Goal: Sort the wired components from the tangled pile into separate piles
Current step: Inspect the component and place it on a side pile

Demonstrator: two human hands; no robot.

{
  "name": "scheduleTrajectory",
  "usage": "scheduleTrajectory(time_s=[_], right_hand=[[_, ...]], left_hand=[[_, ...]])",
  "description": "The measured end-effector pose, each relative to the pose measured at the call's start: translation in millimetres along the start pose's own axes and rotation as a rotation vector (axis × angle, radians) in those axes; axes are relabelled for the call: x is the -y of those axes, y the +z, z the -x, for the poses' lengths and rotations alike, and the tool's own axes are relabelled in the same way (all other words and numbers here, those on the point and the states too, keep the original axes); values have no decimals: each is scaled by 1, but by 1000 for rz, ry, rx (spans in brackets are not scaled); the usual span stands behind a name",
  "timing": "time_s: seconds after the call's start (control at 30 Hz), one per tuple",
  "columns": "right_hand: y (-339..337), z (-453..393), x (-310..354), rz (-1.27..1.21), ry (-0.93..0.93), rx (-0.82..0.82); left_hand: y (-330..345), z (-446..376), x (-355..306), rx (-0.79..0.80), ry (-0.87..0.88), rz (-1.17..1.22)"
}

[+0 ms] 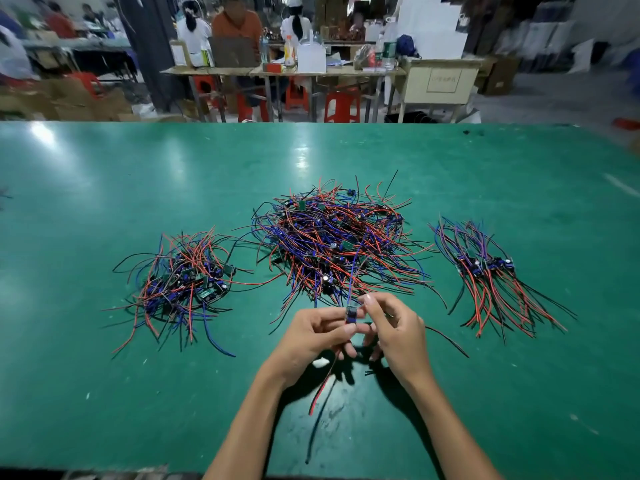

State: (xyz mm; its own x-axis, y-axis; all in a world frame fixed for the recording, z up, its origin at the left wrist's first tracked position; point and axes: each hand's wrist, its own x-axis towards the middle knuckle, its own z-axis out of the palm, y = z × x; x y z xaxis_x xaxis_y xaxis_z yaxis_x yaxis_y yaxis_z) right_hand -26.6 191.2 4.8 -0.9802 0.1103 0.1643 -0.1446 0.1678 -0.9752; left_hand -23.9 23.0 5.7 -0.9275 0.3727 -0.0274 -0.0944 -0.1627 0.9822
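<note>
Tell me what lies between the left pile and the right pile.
In the head view, the big tangled pile lies between the left pile and right pile, with bare green table on either side.

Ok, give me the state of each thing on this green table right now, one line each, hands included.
middle pile: tangled, largest heap.
left pile: loose, wires splayed every way.
right pile: tidier, wires roughly aligned.
wired component: lifted, held between both hands, wires trailing down.
left hand: pinching the component.
right hand: pinching the component.
green table: scuffed, glossy.

Both hands' fingers pinch 1 wired component near 3 piles.
</note>
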Motion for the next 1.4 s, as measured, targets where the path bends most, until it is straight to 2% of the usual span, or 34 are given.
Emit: scheduleTrajectory(time_s=[0.13, 0.27, 0.47, 0.63, 0.73, 0.97, 1.13, 1.33, 1.4], right_hand=[[0, 7, -3, -78, -4, 30], [-5, 6, -4, -153, 0, 96], [-6, 2, -11, -111, -38, -102], [-10, 1, -11, -273, 3, -276], [-10, 0, -12, -285, 21, -373], [-11, 0, -13, -259, 44, -480], [-15, -2, -13, -399, 108, -570], [-15, -4, -16, -443, 99, -579], [-16, -6, -17, -447, 102, -578]], left_hand=[[1, -1, 2, 55, -9, -119], [4, -1, 2, 72, -33, -130], [7, -2, 4, -32, -67, -135], [10, -2, 7, -139, -26, -213], [10, -1, 9, -187, 7, -252], [7, 1, 15, -353, 85, -343], [5, 5, 11, -353, 98, -208], [4, 6, 6, -335, 118, -131], [3, 6, 6, -281, 106, -111]])
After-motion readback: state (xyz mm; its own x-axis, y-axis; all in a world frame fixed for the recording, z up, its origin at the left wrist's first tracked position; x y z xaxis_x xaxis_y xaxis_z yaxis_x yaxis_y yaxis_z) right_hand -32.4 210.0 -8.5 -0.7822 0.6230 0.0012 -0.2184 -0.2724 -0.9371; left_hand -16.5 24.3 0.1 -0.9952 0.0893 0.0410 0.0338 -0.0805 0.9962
